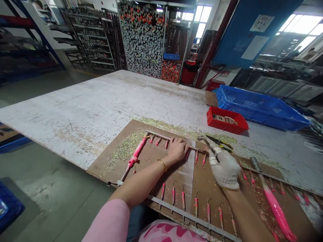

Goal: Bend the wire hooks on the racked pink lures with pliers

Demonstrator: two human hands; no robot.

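Pink fabric sleeve [109,220], bottom; bare left hand [177,149] gripping flat metal bar [160,136]; white-gloved right hand [224,168] gripping thin dark tool [213,153]. Red plastic bin [222,125], right: tan pieces [223,118].

Scuffed white tabletop [161,97] carries a brown sheet [202,179] at the near edge, yellowish chips [169,125] along its far side, black-and-yellow pliers [223,144] just beyond, plus a red bin [224,127] and blue crate [264,114] at right.

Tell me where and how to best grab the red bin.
Take the red bin by its rim at both ends, ideally from above on the near side: it sits upright and open with parts inside, and the blue basket stands close behind it.
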